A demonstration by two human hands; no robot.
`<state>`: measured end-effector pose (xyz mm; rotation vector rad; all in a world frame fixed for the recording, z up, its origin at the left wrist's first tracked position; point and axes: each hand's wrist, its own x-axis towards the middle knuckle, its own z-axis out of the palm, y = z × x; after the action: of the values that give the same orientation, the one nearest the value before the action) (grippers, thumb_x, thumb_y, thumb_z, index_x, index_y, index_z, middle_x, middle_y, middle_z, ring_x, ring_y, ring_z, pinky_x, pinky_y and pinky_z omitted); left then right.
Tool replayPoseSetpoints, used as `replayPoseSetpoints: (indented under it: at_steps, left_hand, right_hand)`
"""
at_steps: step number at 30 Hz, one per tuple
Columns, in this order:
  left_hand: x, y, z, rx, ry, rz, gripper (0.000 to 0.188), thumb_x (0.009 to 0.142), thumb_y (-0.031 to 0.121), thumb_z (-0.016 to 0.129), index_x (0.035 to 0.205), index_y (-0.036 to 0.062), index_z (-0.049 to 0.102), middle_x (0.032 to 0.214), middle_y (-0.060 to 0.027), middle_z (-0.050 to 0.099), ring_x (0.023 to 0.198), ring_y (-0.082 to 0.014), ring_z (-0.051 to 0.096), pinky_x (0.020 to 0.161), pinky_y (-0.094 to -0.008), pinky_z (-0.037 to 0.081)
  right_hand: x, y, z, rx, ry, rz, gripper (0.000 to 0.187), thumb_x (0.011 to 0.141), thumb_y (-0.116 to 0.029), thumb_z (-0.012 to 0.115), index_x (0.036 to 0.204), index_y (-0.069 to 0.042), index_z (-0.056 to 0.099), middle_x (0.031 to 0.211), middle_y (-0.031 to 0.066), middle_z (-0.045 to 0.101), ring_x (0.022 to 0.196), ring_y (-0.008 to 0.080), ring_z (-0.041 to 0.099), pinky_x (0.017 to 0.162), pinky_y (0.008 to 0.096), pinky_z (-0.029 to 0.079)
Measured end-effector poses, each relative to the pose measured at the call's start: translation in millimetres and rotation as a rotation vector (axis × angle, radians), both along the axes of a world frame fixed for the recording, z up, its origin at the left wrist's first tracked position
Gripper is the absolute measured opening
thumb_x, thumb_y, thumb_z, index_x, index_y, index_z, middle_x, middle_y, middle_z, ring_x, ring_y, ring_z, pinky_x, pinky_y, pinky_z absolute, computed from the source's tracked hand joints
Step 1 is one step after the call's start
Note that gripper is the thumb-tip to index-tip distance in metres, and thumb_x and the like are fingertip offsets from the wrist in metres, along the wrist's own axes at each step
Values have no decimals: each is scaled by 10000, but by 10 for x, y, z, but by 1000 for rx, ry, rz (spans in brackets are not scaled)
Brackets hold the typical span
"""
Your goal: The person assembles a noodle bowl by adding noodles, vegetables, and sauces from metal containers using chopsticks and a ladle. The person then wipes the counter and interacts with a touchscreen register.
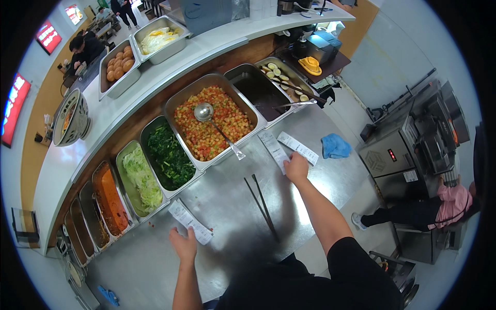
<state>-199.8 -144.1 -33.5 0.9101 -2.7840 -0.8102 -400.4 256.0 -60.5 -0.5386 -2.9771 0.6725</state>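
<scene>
A white printed receipt (190, 221) lies on the steel counter (227, 201) at the left. My left hand (184, 244) is at its lower end, fingers apart, the thumb tip touching the paper's edge. Farther right, my right hand (296, 168) is closed at the lower ends of two more receipts. One, a long receipt (274, 148), slants up against a food pan's corner; the other receipt (298, 148) lies angled beside it. What the fingertips pinch is partly hidden under the hand. Between my hands, a pair of dark chopsticks (262, 206) rests on the counter.
Food pans line the counter's far side: diced vegetables (191, 119) with a ladle (204, 112), dark greens (166, 155), shredded cabbage (139, 181), and a red sauce (111, 199). A blue cloth (336, 146) lies at the right. Eggs (120, 64) stand on the ledge. A person in pink (445, 205) is at the right.
</scene>
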Motion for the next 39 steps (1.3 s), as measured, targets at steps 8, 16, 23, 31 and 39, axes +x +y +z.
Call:
replayPoseSetpoints:
  at_steps: [8,16,23,31,39]
  left_hand:
    - [-377,392,-81,-148,-207,92,819,691,322,742,1286,-53,324,1148,-264,485,1090,-423,483,919,-471,424]
    - [-227,253,16,-193,-448,122,706,698,280,693,1269,8,378,1201,-210,466,1078,-394,503,892,-459,459]
    - [379,48,27,-267,-390,118,603,731,278,661,1222,15,430,1166,-197,502,1037,-376,529,859,-468,471]
    - [641,-131,-266,-92,-286,298,387,747,209,630,1055,-14,558,1006,-243,600,951,-394,587,835,-459,474]
    - [818,-167,-519,380,-37,423,288,768,120,609,1007,-34,564,947,-195,646,859,-298,640,763,-380,508]
  right_hand:
    - [783,-481,-114,-681,-86,283,173,813,-194,661,838,-25,636,710,109,634,660,200,608,627,330,485]
    - [886,-1624,66,-507,-306,578,274,803,-280,657,912,-30,630,942,183,643,894,355,604,794,436,484]
    - [-255,210,159,149,51,376,459,738,-168,646,1158,-31,519,1129,180,554,1033,350,519,900,430,420]
    - [-240,683,185,-135,-214,677,153,750,-164,632,804,-23,659,768,129,662,725,267,632,677,382,496]
    - [377,-1069,117,-806,-394,493,171,784,-147,616,813,16,658,760,115,649,720,193,615,666,334,483]
